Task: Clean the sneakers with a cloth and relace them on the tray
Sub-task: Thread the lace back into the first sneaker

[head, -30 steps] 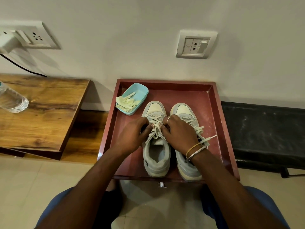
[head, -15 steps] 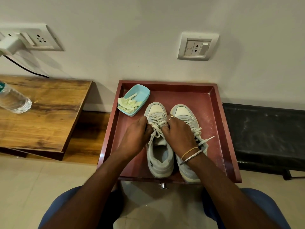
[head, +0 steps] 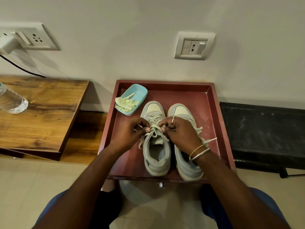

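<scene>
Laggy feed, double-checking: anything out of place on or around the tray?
The right sneaker has a lace end trailing loose over the tray; the cloth overhangs the blue dish. Nothing spilled.

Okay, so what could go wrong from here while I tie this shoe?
The lace pinched between left hand and right hand could slip, loosening the tie on the left sneaker. The right forearm lies over the right sneaker, whose loose lace end might snag.

A home room, wall sockets [head: 194, 45] above the tray [head: 212, 113], wooden table [head: 44, 111] left of it, tiled floor [head: 21, 184] below.
</scene>
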